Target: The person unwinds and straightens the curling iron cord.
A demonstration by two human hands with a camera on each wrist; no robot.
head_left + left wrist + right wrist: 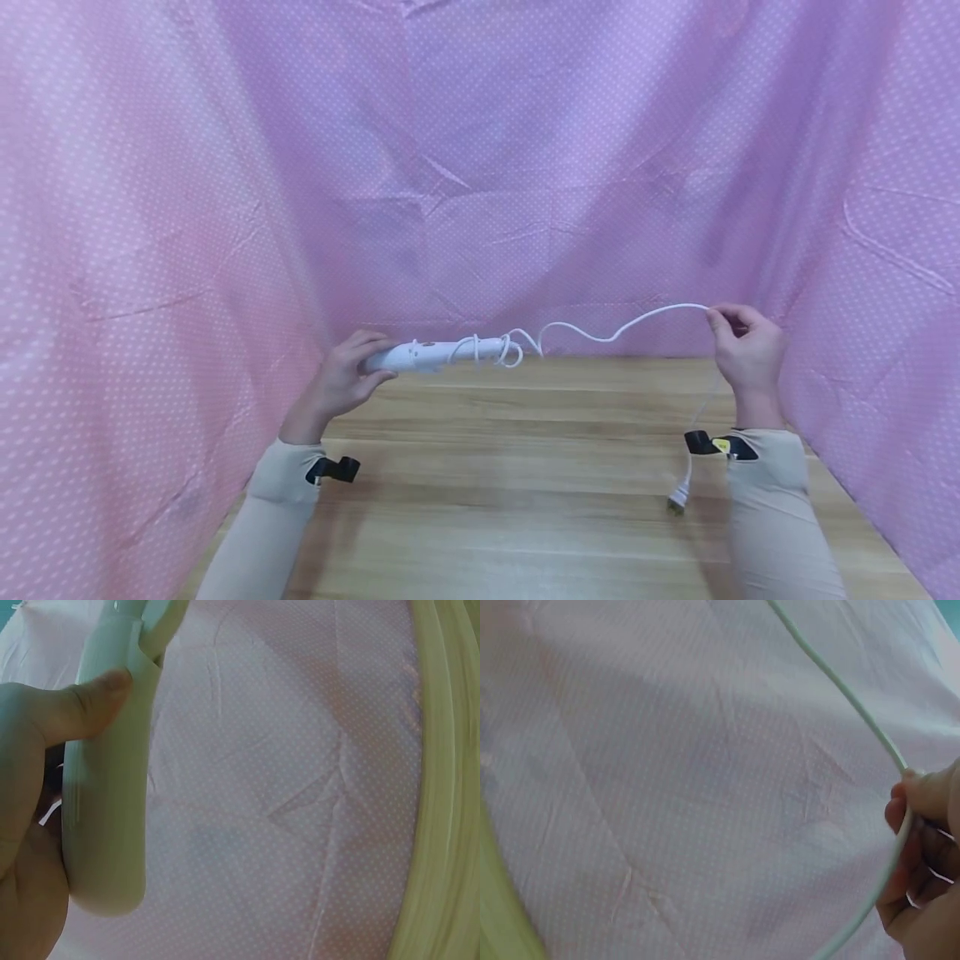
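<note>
A slim white corded appliance, shaped like a hair straightener (442, 353), is held level above the table. My left hand (347, 375) grips its rounded left end, and in the left wrist view the thumb lies across the smooth white body (109, 802). Loops of white power cord (618, 333) wind round its right end. From there the cord runs wavy and slack to my right hand (750, 350), which pinches it between thumb and fingers. In the right wrist view the cord (840, 686) passes through that pinch. Below, the plug (677, 498) hangs from the cord's free end.
A wood-grain table (495, 500) lies under both hands. Pink dotted cloth (480, 167) hangs behind it and along both sides. Black camera mounts sit on the left wrist (333, 471) and the right wrist (720, 444).
</note>
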